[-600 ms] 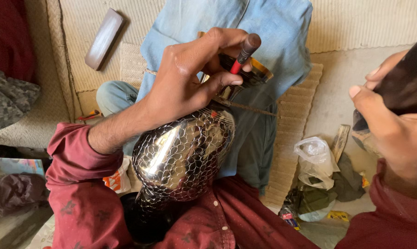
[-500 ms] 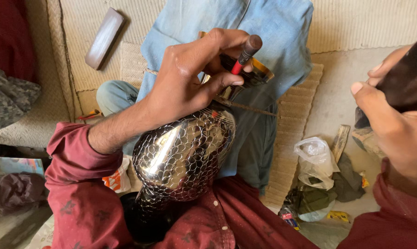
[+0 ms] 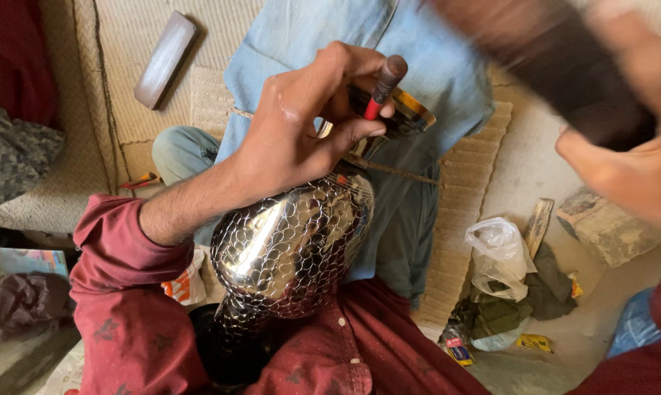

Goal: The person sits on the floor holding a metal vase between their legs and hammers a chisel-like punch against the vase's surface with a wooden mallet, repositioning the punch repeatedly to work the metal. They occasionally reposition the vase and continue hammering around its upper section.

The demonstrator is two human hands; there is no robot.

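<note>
A shiny metal vase (image 3: 290,245) with a scale-like netted pattern lies tilted across the person's lap, its narrow neck just under the left hand (image 3: 301,132), whose fingers (image 3: 345,135) are curled and pinched around a small tool with a red shaft and dark brown cap (image 3: 382,84) that stands up just above the fingertips. The right hand (image 3: 626,157), well apart to the right, has its fingers wrapped around a dark, blurred handle-like object (image 3: 557,62). Beyond the left fingers lie light blue cloth (image 3: 425,51) and a woven mat (image 3: 126,44) bearing a flat grey bar (image 3: 164,60); below the right fingers sits a crumpled clear plastic bag (image 3: 500,256).
</note>
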